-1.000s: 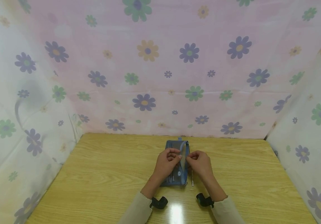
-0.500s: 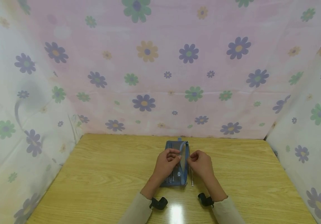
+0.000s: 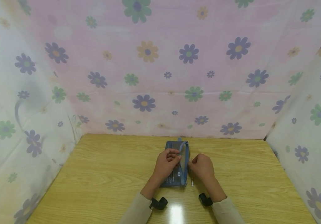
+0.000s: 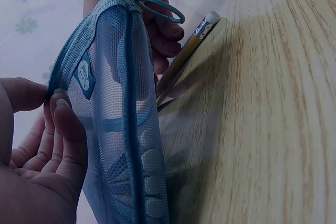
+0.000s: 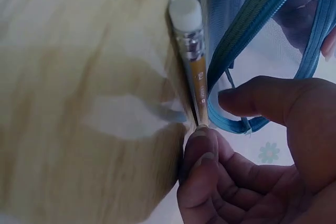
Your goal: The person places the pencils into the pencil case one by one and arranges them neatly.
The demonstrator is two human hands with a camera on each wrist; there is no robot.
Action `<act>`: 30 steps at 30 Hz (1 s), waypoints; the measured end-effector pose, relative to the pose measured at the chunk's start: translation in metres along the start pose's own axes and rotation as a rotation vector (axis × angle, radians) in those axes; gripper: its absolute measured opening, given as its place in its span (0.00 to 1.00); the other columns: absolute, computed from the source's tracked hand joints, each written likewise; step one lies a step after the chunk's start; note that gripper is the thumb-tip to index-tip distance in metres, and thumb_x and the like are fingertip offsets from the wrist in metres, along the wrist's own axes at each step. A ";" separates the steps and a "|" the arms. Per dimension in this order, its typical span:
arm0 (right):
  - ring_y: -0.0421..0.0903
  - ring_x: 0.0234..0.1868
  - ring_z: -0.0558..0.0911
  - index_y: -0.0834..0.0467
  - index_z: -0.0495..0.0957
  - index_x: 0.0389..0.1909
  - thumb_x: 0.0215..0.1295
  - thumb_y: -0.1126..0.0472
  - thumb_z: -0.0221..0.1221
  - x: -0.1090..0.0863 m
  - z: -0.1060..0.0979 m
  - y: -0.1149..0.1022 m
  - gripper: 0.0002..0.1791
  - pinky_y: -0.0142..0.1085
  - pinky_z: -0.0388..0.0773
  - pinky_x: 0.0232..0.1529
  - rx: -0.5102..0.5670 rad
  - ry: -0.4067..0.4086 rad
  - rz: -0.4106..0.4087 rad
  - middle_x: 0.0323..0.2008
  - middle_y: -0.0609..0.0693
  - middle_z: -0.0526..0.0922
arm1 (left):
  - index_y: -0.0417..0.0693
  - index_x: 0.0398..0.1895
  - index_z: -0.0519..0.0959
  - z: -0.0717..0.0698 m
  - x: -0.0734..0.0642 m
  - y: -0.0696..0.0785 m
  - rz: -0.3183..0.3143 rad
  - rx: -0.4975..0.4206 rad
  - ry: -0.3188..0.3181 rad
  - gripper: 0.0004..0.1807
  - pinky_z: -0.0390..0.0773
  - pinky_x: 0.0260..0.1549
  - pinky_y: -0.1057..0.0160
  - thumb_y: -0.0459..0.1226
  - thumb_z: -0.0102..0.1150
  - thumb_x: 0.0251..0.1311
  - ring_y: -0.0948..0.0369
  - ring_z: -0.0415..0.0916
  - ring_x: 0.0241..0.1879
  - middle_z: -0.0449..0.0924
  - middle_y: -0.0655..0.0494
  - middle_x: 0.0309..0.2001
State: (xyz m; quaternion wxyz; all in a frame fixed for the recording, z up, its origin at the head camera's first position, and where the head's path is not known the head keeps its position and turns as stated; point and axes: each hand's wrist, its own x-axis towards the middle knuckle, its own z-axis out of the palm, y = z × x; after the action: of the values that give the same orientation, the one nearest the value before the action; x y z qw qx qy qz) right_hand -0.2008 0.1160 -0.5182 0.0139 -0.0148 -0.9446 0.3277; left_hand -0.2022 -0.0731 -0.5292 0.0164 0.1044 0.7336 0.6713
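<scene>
A blue mesh pencil case (image 3: 177, 180) with its zipper undone lies near the middle of the wooden table. My left hand (image 3: 166, 160) pinches one edge of its opening between thumb and fingers, as the left wrist view shows beside the case's small label (image 4: 84, 74). Along the right side of the case lies a pencil (image 3: 192, 180) with a white eraser (image 5: 186, 14). My right hand (image 3: 202, 166) is at that pencil: curled fingertips touch its shaft (image 5: 199, 85), while the thumb (image 5: 247, 98) stands apart from them, by the blue zipper edge.
The wooden table (image 3: 107, 174) reaches back to a flowered curtain (image 3: 160, 62), which also closes off both sides. Black wrist devices (image 3: 159, 203) sit at both sleeve cuffs. A zipper pull ring (image 4: 163, 8) sticks out from the case's end.
My right hand has drawn away from the case's opening edge, a little right and toward me, down to the pencil. The left hand and the case stay in place.
</scene>
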 end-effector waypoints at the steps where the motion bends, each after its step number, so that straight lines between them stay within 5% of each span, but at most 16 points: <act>1: 0.45 0.21 0.76 0.61 0.83 0.21 0.62 0.59 0.73 0.000 0.000 0.000 0.14 0.38 0.74 0.22 -0.008 -0.010 0.009 0.19 0.49 0.80 | 0.38 0.55 0.82 0.000 0.000 0.000 0.001 0.001 -0.001 0.14 0.87 0.33 0.58 0.36 0.67 0.73 0.55 0.83 0.32 0.85 0.44 0.39; 8: 0.40 0.13 0.66 0.54 0.75 0.08 0.63 0.57 0.73 -0.001 0.003 0.000 0.25 0.32 0.59 0.16 -0.039 -0.053 0.052 0.09 0.41 0.67 | 0.38 0.55 0.82 0.000 0.001 -0.001 -0.002 -0.005 -0.007 0.14 0.87 0.33 0.58 0.37 0.67 0.73 0.61 0.83 0.31 0.85 0.46 0.38; 30: 0.46 0.16 0.72 0.55 0.71 0.14 0.58 0.55 0.71 -0.003 0.002 0.000 0.22 0.37 0.64 0.15 -0.108 -0.045 0.134 0.14 0.47 0.72 | 0.37 0.55 0.82 0.000 -0.001 0.001 0.001 -0.018 -0.003 0.14 0.85 0.33 0.62 0.35 0.67 0.72 0.56 0.83 0.32 0.85 0.42 0.39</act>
State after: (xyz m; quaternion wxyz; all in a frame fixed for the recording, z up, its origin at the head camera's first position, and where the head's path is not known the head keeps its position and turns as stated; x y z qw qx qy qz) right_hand -0.1980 0.1145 -0.5197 -0.0300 -0.0714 -0.9579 0.2766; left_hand -0.2015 -0.0734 -0.5288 0.0182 0.1055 0.7275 0.6777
